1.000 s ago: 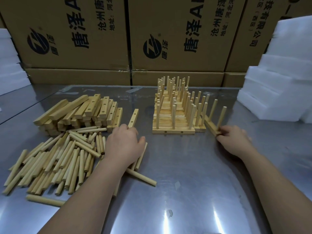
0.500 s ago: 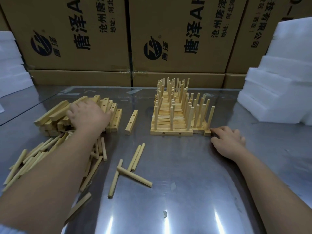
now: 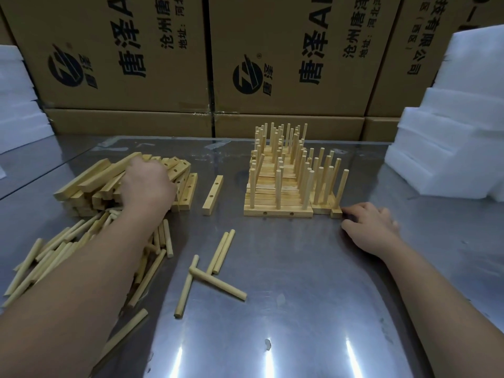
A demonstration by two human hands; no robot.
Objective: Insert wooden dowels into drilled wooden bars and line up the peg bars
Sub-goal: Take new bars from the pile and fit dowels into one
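nearest me is the bare steel tabletop (image 3: pixel 300 309). a few loose dowels (image 3: pixel 210 279) lie crossed on it, nearer than the peg bar block (image 3: pixel 278 197) and to its left. the big dowel heap (image 3: pixel 68 249) lies further left of the block, partly under my forearm.

my right grip (image 3: pixel 371 227) rests flat just right of the block with its fingers relaxed, holding nothing. its fingertips touch the end of the last peg bar (image 3: pixel 336 211) in the row. one drilled bar (image 3: pixel 212 195) lies alone just left of the block.

my left grip (image 3: pixel 148 184) sits on top of the drilled bar pile (image 3: pixel 90 181), well left of the block. the back of the hand hides the fingers, so i cannot tell whether it has a bar.

what could go wrong: the pile is loosely stacked, and pulling a bar from it could slide its neighbours down onto the dowels. a crooked nudge from my right fingertips could skew the end bar out of line. round dowels may also roll on this slick steel.

behind the block stand cartons (image 3: pixel 286 50) printed with "唐泽", a round logo and the smaller "沧州唐泽". white foam slabs (image 3: pixel 450 132) sit to the far right.
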